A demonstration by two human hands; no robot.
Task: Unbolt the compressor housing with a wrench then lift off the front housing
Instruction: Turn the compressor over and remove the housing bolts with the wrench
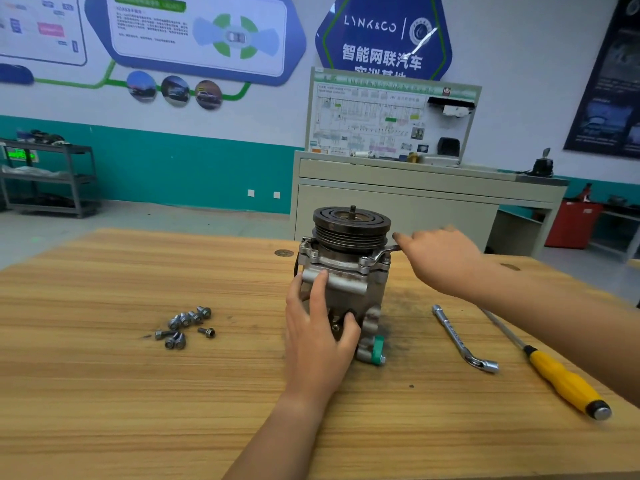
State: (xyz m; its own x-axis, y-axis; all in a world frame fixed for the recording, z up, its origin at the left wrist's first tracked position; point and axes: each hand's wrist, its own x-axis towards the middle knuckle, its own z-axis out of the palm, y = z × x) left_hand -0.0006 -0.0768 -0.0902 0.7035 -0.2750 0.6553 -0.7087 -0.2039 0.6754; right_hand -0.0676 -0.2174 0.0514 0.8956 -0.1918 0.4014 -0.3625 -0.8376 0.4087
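My left hand [318,336] grips the dirty grey metal compressor [349,289], black wheel [351,226] on top; my right hand [441,261] holds a silver wrench [382,254].

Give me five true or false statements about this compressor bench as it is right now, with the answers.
1. The compressor stands upright with its pulley on top. True.
2. The left hand lies flat on the table. False: it grips the compressor body.
3. The right hand holds a wrench at a bolt on the upper housing. True.
4. The loose bolts lie to the right of the compressor. False: they lie on its left.
5. The yellow-handled screwdriver is stuck into the compressor. False: it lies on the table to the right, beside a socket wrench.
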